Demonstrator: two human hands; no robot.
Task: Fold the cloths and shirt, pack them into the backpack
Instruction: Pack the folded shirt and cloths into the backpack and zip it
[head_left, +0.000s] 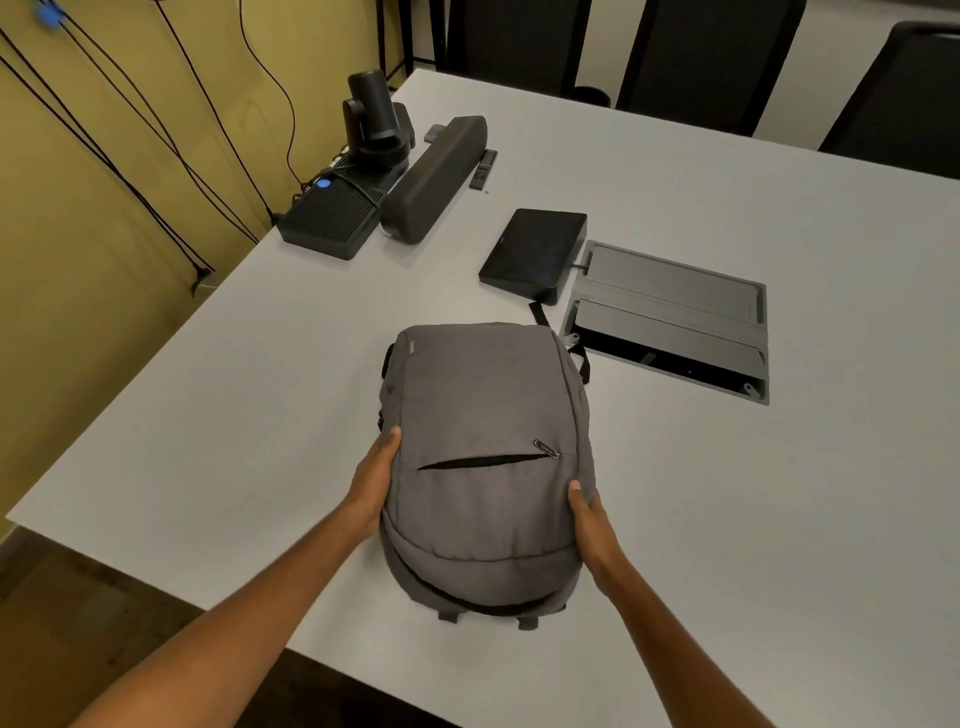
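A grey backpack lies flat on the white table, front side up, its top end towards me. The slanted front pocket zipper gapes slightly. My left hand grips the backpack's left side with the thumb on top and the fingers hidden beneath the edge. On the right side my right hand holds it the same way. No cloth or shirt is in view.
A black tablet console and a grey floor-box style cable hatch lie just beyond the backpack. At the far left stand a camera, a speaker bar, a black box and a remote. Dark chairs line the far edge.
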